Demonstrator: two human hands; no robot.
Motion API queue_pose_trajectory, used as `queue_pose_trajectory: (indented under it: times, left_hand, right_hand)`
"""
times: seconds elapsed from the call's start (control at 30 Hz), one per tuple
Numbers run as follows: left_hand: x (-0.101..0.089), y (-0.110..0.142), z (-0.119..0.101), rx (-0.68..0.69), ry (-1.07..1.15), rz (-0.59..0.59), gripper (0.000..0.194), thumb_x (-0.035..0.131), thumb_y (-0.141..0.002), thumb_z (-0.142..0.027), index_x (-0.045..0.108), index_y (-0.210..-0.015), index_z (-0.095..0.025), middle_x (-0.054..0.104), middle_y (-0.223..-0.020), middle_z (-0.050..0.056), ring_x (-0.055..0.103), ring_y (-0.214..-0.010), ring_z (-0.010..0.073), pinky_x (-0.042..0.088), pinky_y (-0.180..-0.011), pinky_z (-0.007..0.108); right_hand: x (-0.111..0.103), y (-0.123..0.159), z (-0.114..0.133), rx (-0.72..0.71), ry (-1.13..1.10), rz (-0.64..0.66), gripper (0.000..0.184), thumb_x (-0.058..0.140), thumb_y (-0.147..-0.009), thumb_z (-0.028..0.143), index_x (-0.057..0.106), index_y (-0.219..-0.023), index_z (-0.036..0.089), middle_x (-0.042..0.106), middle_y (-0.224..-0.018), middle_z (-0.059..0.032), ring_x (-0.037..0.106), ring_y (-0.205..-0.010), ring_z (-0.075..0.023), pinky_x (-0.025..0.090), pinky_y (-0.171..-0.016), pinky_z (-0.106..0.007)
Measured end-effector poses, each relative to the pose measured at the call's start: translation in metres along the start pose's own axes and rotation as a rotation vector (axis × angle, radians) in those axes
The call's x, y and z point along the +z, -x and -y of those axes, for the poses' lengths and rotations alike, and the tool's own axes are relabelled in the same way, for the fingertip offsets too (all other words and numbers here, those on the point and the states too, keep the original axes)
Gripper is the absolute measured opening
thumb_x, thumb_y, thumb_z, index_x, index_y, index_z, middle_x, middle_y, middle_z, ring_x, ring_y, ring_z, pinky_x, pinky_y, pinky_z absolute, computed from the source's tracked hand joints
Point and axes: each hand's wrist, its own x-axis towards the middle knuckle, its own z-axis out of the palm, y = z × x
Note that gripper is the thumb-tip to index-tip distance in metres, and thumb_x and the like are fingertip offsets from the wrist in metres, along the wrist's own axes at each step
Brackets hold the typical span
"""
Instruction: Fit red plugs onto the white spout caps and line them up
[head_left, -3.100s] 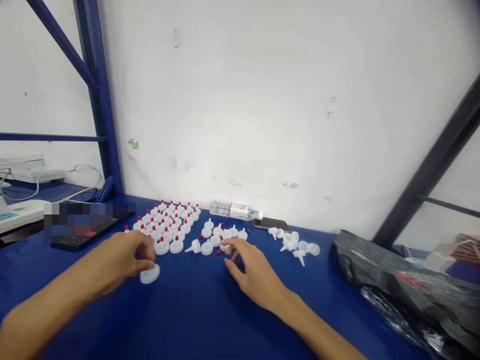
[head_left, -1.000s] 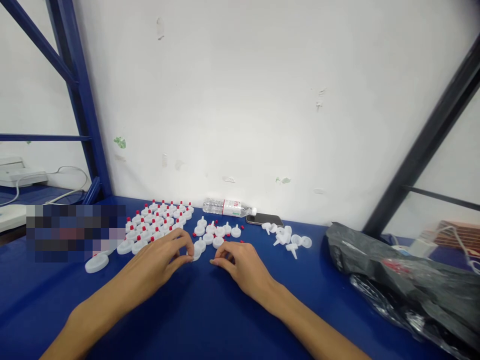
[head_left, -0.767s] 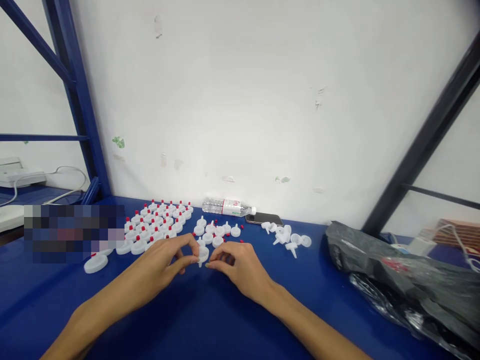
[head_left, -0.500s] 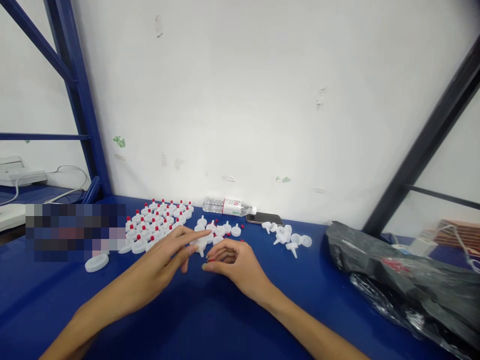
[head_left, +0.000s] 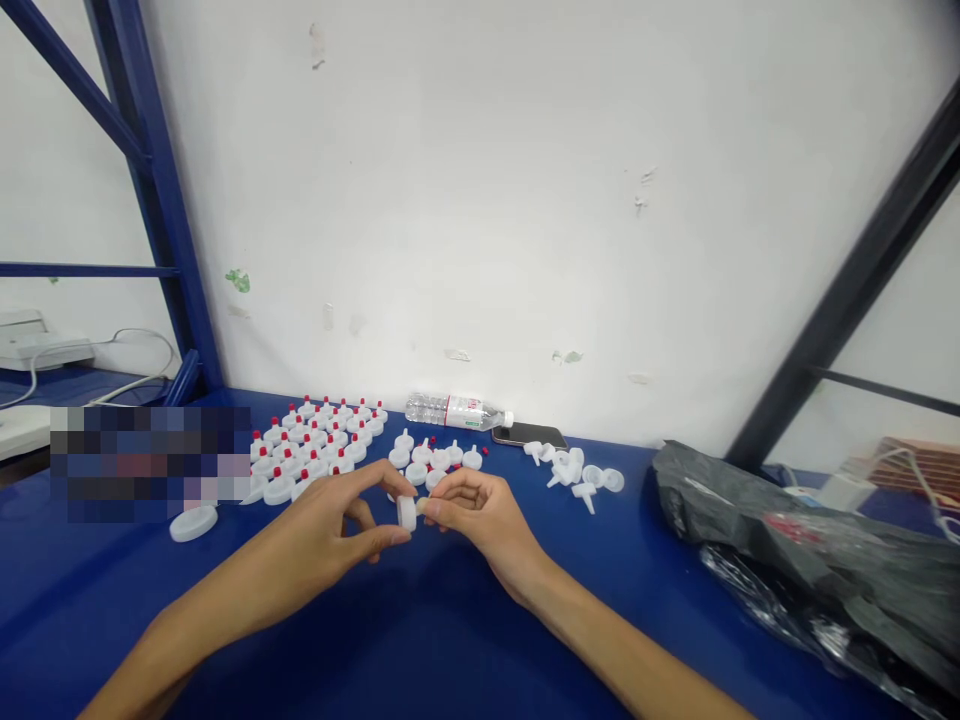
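Newly tipped sideways, the round plastic cap (head_left: pixel 406 513) is pinched by left hand (head_left: pixel 330 525) and, seemingly, right hand (head_left: pixel 486 512).

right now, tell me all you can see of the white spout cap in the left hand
The white spout cap shows a round, plastic-looking base, turned on edge above the blue table. The left hand pinches its rim. The right hand is close against its spout side, hiding the tip; whether a red piece is fitted cannot be seen.
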Motion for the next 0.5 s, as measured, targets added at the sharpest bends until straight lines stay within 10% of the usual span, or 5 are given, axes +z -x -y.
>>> queue_pose_trajectory:
  times: [0.5]
  left_hand:
    - [0.031, -0.009, 0.007, 0.108, -0.087, 0.018, 0.056, 0.067, -0.081, -0.031, 0.034, -0.126, -0.032, 0.076, -0.109, -0.003, 0.067, -0.073, 0.0182, 0.043, -0.070, 0.028]
  right_hand:
    - [0.004, 0.006, 0.002, -0.168, 0.459, -0.001, 0.045, 0.085, -0.073, 0.030, 0.063, -0.113, 0.030, 0.075, -0.078, 0.0049, 0.066, -0.066, -0.0151, 0.045, -0.062, -0.025]
